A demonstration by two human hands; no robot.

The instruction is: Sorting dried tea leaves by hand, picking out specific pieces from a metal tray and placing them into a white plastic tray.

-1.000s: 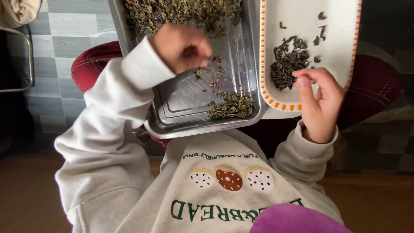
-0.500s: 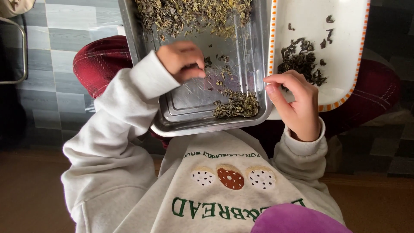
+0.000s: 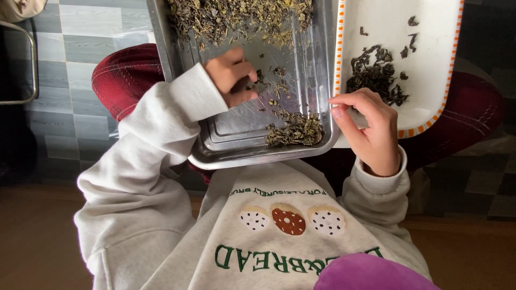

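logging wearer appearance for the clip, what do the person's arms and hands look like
Both arms are in loose, light grey sweatshirt sleeves with ribbed cuffs at the wrists. The left hand and right hand are bare: no gloves, rings, watch or bracelet show. The left sleeve is bunched in soft folds; the right sleeve shows mainly its cuff.

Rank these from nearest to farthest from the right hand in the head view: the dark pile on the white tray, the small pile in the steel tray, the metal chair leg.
From the right hand:
1. Dark pile, just above it on the white tray.
2. Small pile, to its left in the steel tray; nearly as close.
3. Chair leg, far left edge.
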